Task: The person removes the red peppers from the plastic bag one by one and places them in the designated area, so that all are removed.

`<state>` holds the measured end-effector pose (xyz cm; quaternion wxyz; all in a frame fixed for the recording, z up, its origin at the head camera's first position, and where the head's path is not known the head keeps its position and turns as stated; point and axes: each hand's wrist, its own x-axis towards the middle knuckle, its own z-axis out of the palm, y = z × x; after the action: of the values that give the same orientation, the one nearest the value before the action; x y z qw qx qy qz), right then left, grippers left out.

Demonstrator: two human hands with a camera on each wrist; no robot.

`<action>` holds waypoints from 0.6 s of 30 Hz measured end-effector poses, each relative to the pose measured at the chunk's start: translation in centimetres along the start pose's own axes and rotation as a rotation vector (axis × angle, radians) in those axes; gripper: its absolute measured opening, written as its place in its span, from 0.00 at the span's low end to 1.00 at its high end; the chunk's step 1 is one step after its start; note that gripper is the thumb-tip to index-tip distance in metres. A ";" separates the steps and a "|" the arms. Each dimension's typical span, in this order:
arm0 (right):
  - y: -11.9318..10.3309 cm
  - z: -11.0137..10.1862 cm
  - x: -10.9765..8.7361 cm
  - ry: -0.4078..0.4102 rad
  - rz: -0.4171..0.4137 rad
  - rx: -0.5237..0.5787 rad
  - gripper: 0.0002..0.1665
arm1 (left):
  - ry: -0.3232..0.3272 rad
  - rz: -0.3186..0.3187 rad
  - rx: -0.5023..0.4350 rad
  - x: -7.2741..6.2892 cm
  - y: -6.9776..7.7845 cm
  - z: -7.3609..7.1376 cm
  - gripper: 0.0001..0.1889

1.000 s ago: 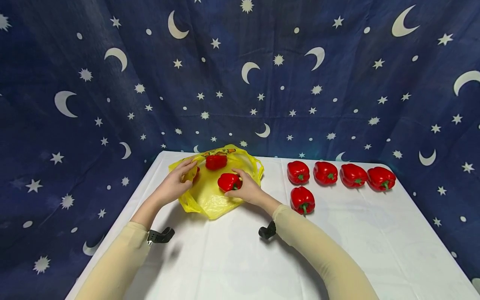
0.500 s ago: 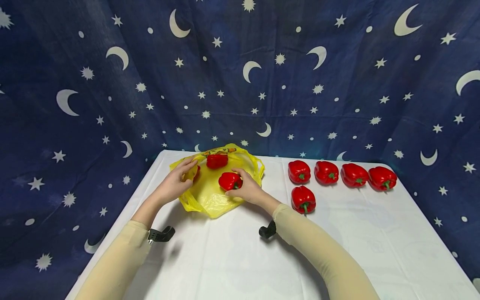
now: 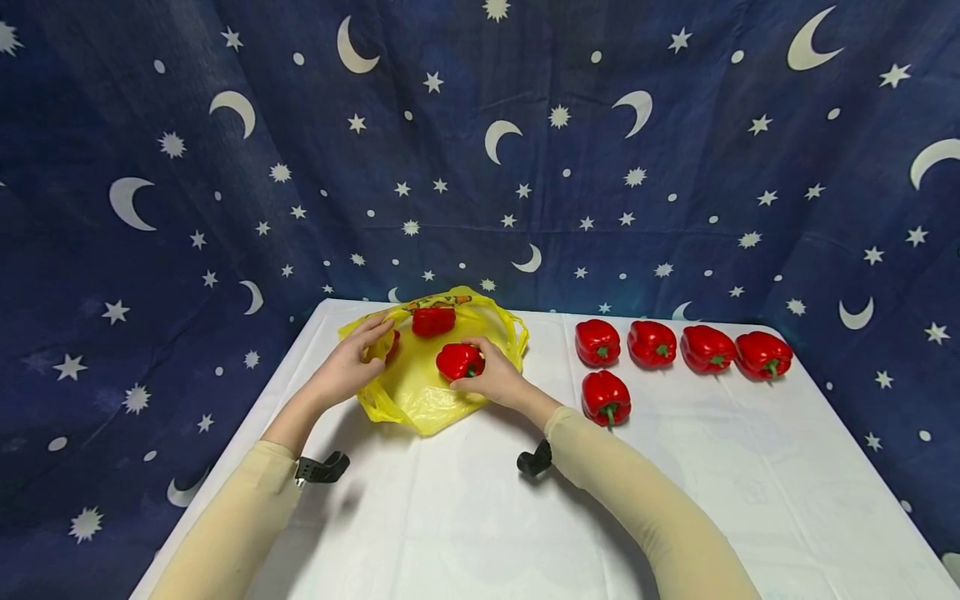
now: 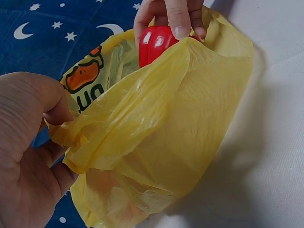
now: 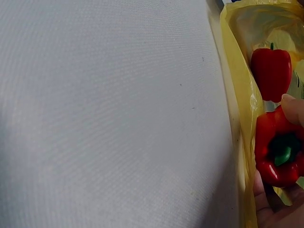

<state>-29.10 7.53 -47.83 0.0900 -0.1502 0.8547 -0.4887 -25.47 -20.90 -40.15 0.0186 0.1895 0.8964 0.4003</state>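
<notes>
A yellow plastic bag [image 3: 416, 387] lies with its mouth spread on the white table. My left hand [image 3: 347, 368] pinches the bag's left edge, and in the left wrist view the film is bunched between thumb and fingers. In my right hand [image 3: 495, 377] is a red bell pepper [image 3: 456, 362], gripped over the bag's opening with its green stem towards me. Farther back inside the bag lies another red pepper [image 3: 433, 322]. A bit of red pepper [image 3: 393, 343] also shows beside my left fingers, mostly hidden. The right wrist view shows the held pepper [image 5: 273, 126] just inside the bag's rim.
Right of the bag, several red bell peppers [image 3: 652, 344] form a row towards the back. A single pepper [image 3: 606, 398] sits in front of the row's left end. A dark blue curtain [image 3: 480, 167] with moons and stars hangs behind the white-covered table [image 3: 465, 517].
</notes>
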 end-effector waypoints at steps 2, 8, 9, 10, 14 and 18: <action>0.0 0.0 0.0 -0.001 -0.003 -0.002 0.50 | 0.000 0.001 0.006 0.0 0.1 0.0 0.38; 0.1 0.1 0.0 -0.005 -0.003 -0.012 0.50 | -0.002 0.008 0.012 0.0 0.2 -0.1 0.38; 0.1 0.1 0.1 -0.005 -0.002 -0.015 0.50 | -0.003 0.008 0.012 0.0 0.1 -0.1 0.38; 0.1 0.1 0.1 -0.005 -0.001 -0.016 0.50 | -0.002 0.007 0.011 0.0 0.1 -0.1 0.38; 0.1 0.1 0.2 -0.003 0.001 -0.026 0.50 | -0.003 0.003 0.008 0.1 0.0 0.0 0.37; 0.0 0.1 0.2 0.007 0.009 -0.028 0.50 | 0.000 0.007 0.008 0.2 -0.1 0.1 0.37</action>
<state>-29.28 7.37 -47.85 0.0870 -0.1461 0.8624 -0.4769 -25.67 -20.79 -40.25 0.0165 0.1927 0.8973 0.3969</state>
